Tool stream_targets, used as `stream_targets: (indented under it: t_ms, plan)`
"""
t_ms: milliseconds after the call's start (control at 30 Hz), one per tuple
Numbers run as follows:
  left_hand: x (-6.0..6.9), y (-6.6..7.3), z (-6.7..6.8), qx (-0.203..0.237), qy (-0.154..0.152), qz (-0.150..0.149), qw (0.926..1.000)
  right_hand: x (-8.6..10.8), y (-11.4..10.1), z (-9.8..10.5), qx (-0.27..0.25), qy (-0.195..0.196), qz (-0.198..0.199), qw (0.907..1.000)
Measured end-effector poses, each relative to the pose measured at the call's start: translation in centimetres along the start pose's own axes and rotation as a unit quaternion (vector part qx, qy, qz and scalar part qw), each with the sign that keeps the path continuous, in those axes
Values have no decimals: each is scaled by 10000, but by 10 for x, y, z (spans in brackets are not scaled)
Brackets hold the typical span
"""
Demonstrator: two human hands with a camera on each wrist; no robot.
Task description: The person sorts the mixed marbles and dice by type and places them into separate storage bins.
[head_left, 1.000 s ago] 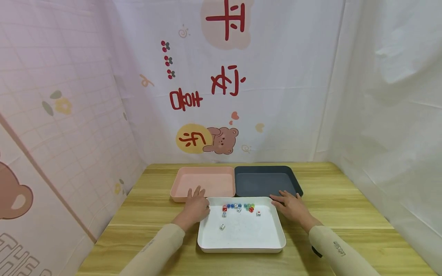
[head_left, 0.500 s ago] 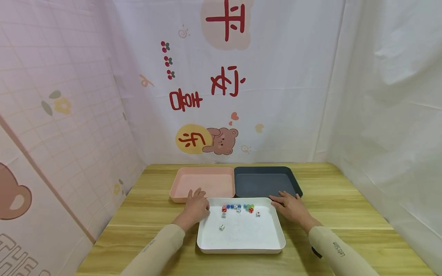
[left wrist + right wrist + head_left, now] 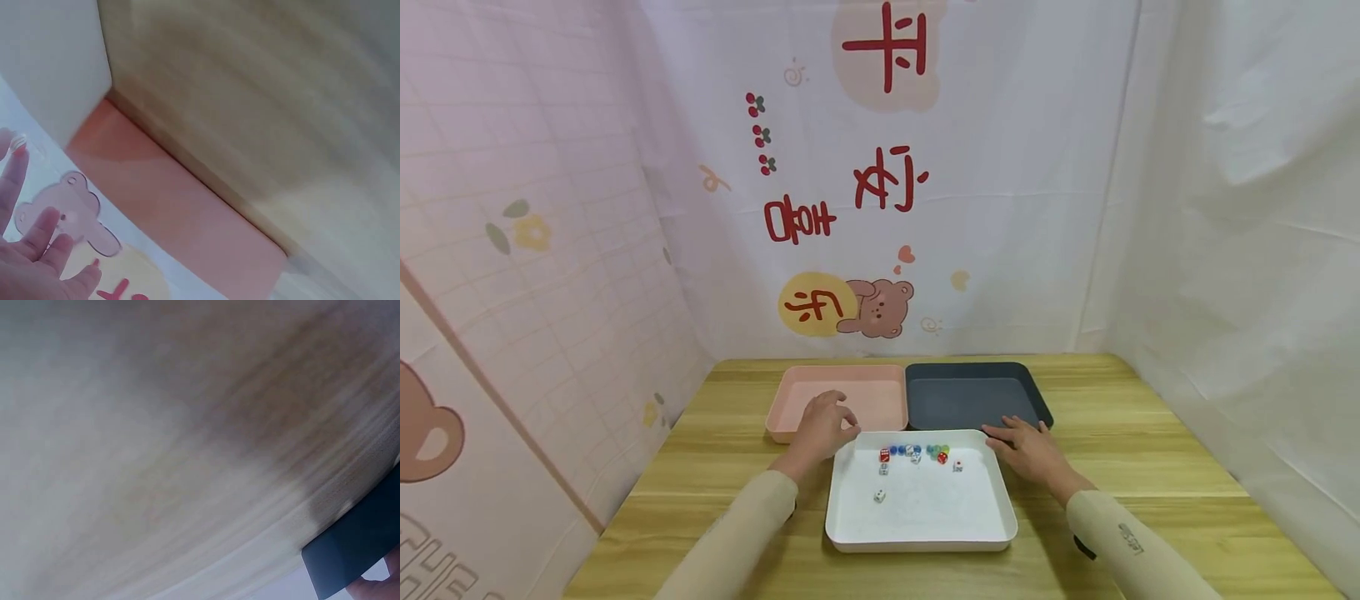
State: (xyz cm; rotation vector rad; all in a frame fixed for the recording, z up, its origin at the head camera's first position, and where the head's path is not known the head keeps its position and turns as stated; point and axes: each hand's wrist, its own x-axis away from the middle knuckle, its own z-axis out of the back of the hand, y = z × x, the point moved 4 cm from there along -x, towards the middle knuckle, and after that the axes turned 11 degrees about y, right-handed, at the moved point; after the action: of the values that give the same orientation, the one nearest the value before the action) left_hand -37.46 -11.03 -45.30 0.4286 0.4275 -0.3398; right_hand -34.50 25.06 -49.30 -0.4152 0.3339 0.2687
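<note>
In the head view a white tray [image 3: 921, 517] holds a scatter of small dice and beads along its far side, among them a red die [image 3: 942, 457] and a white die [image 3: 879, 496]. The left hand [image 3: 822, 427] hovers by the tray's far left corner, fingers bent loosely and apart, holding nothing; the left wrist view shows its spread fingers [image 3: 47, 228]. At the far right corner the right hand [image 3: 1028, 450] lies with relaxed fingers between the white tray and the dark tray. Whether its fingertips touch either rim cannot be told.
Behind the white tray stand a pink tray [image 3: 850, 400] at left and a dark blue tray [image 3: 973, 400] at right, side by side on a wooden table [image 3: 1120, 433]. Printed white cloth [image 3: 1015, 208] hangs behind and along both sides.
The left hand has lifted from the white tray's left corner, its thumb and fingers shifting. The right hand stays in place. The whole view has moved slightly.
</note>
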Motion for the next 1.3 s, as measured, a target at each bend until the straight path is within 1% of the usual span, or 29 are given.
stream_targets:
  t_ms: [100, 133, 333, 467, 567, 700, 833, 967, 1167, 1300]
  plan:
    - [-10, -7, 1, 187, 157, 139, 9996, 0, 1, 0, -14, 25, -10, 10000]
    - [-13, -10, 1, 252, 183, 235, 9992, 0, 1, 0, -27, 34, 4, 10000]
    - [-29, -24, 1, 561, 338, 519, 9965, 0, -1, 1, -18, 60, 33, 10000]
    - [-37, -33, -5, 576, 377, 541, 9962, 1, 0, 0, -40, 71, -8, 10000]
    - [-41, -38, -10, 455, 352, 385, 9976, 1, 1, 0, -51, 69, -40, 10000]
    - [-42, -47, -16, 251, 345, 288, 9987, 1, 1, -2, -98, 61, -30, 9999]
    - [-40, -56, -21, 108, 355, 303, 9989, -1, 0, -3, -125, 75, -12, 9999]
    - [-39, -59, -24, 52, 316, 425, 9986, 0, -1, -2, -90, 129, 3, 9999]
    - [-38, -60, -26, 46, 218, 704, 9973, 1, -2, -2, -90, 150, -2, 9998]
    - [-37, -61, -26, 13, 128, 750, 9971, 1, -4, -1, -129, 142, -31, 9998]
